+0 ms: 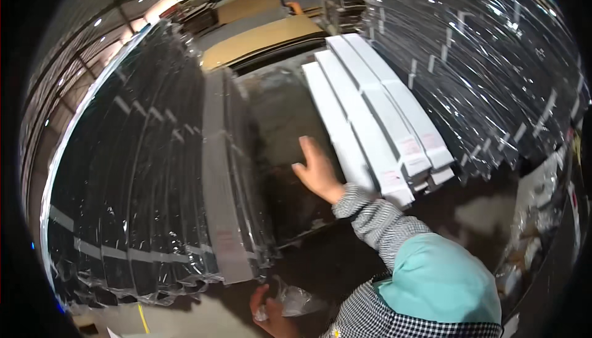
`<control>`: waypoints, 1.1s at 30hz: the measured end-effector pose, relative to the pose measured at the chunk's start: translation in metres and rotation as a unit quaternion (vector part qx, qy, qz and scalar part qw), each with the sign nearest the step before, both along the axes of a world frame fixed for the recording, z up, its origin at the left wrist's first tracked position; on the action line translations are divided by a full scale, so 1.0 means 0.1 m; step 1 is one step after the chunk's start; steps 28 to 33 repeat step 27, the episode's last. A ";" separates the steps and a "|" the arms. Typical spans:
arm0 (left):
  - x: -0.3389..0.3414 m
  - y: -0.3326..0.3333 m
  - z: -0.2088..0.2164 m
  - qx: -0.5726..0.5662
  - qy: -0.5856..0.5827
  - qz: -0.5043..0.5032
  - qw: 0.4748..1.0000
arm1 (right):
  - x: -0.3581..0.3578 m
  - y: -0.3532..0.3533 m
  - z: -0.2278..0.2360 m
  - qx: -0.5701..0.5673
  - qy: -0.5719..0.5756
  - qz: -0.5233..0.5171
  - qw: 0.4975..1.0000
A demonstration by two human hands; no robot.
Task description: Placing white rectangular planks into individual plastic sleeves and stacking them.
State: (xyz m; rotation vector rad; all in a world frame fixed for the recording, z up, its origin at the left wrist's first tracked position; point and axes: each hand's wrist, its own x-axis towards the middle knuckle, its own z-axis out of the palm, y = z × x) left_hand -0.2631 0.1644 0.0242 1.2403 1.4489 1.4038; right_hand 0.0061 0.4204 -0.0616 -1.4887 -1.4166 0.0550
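Note:
My right hand (317,171), in a grey patterned cuff, reaches over the dark gap between two stacks. Its fingers are stretched out and the thumb stands apart, with nothing held. Just right of it lie several long white strip-shaped packs (376,103), stacked side by side. At the lower edge my left hand (274,321) has its fingers curled round a crumpled piece of clear plastic film (302,301). Left of the gap, long dark bundles (135,184) in clear wrap lie in a row. A grey-looking long strip (225,202) rests at that row's right side.
More dark film-wrapped bundles (468,48) are piled high at the right. Brown boards (265,39) lie at the far end. Crumpled clear plastic (518,245) hangs along the right edge. Teal cloth (444,279) covers part of my right arm.

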 end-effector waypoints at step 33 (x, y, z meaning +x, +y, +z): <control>2.17 -1.53 -0.34 -0.003 -0.428 -0.239 0.872 | 1.02 -4.94 0.29 -0.050 0.199 0.254 0.945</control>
